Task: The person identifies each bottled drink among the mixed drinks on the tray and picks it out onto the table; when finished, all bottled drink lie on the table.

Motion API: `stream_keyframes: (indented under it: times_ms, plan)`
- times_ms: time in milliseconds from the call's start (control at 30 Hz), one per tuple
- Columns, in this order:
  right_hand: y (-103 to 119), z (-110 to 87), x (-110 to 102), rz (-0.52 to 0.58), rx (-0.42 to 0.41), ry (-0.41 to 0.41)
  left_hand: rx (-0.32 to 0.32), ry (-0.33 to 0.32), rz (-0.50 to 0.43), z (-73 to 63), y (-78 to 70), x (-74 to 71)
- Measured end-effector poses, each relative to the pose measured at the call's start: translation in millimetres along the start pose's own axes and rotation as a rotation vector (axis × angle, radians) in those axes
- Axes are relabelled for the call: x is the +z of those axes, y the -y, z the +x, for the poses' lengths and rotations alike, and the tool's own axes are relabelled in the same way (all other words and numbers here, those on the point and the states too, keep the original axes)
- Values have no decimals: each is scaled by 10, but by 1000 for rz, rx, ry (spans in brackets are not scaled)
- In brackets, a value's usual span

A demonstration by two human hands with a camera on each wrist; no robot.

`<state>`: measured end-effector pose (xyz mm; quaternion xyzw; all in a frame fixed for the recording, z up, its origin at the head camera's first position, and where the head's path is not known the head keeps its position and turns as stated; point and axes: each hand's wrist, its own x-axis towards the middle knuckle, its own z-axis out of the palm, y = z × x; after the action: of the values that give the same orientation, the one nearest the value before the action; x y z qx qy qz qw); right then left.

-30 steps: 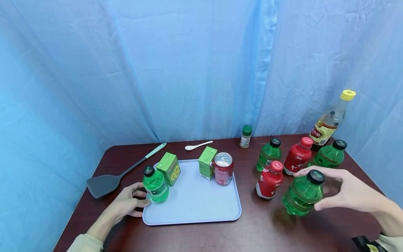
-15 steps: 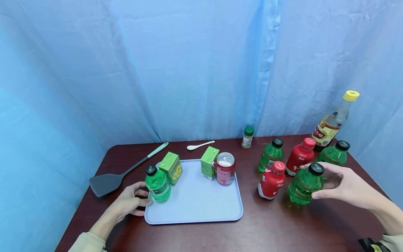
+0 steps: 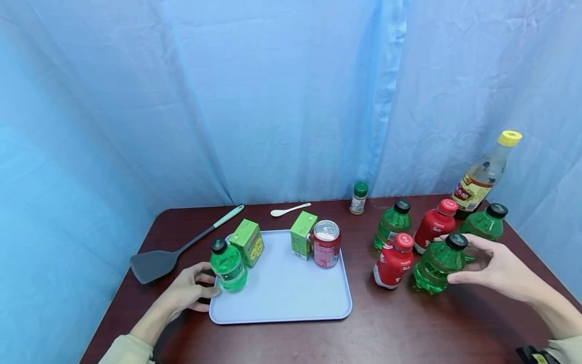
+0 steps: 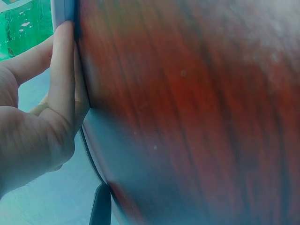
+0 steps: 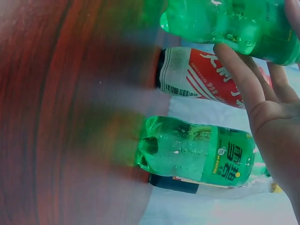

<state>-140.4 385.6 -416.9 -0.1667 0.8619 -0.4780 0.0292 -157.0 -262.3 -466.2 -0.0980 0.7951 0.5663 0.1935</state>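
Note:
My right hand (image 3: 497, 270) grips a green soda bottle (image 3: 436, 268) with a black cap, thumb on the near side and fingers behind it. The bottle leans a little, its base close over the table, just right of a red-capped red bottle (image 3: 393, 263). In the right wrist view the held bottle (image 5: 225, 23) is at the top, with another green soda bottle (image 5: 197, 150) standing below it. My left hand (image 3: 188, 290) touches the left rim of a pale tray (image 3: 295, 303); in the left wrist view a straight fingertip (image 4: 65, 30) presses its edge.
On the tray stand a green soda bottle (image 3: 229, 270), two green drink cartons (image 3: 247, 242) and a red can (image 3: 326, 247). A spatula (image 3: 154, 265) lies left, a white spoon (image 3: 288, 210) and a spice jar (image 3: 358, 199) behind. A yellow-capped glass bottle (image 3: 475, 187) stands back right.
My right hand has carried the green soda bottle a short way toward the back of the table and lower, up close to the red bottles. My left hand has stayed at the tray's rim.

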Motion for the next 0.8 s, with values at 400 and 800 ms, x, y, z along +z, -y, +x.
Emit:
stream_keyframes:
  times_ms: [400, 800]
  plan:
    - [-83, -35, 19, -60, 31, -9, 4, 9, 4, -12, -11, 5]
    - [-98, -63, 69, -96, 47, -38, -6, 11, -5, -2, -8, 6]
